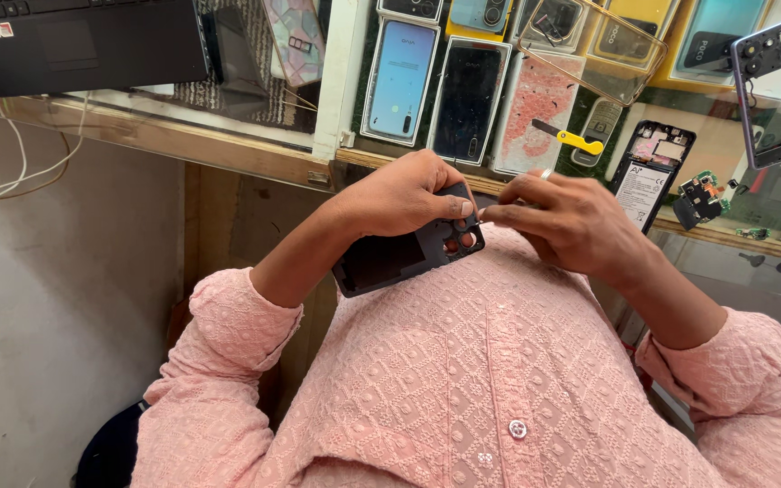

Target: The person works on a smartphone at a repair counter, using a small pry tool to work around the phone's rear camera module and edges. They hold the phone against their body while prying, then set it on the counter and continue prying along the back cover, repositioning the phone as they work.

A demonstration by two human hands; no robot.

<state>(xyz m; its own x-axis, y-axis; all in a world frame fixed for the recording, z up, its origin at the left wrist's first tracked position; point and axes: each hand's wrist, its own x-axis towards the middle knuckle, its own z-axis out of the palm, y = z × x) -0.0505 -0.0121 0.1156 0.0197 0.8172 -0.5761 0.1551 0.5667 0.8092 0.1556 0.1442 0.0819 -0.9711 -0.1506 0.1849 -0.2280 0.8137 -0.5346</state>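
The dark phone back cover (404,253) sits close against the person's chest, gripped at its camera end by the closed left hand (404,194). The right hand (571,221) pinches its fingertips shut at that end; what it pinches cannot be made out. A yellow tool (578,140) lies on the glass counter (228,117) beyond.

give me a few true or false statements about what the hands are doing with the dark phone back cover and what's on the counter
1. The left hand grips the dark plastic phone back cover. True.
2. The right hand rests flat on the black laptop. False: it pinches at the cover's camera end; the black laptop lies untouched.
3. A yellow-handled tool lies on the glass counter. True.
4. The back cover lies on the counter. False: it is held against the pink embroidered shirt.
5. A purple phone frame sits at the far right. True.
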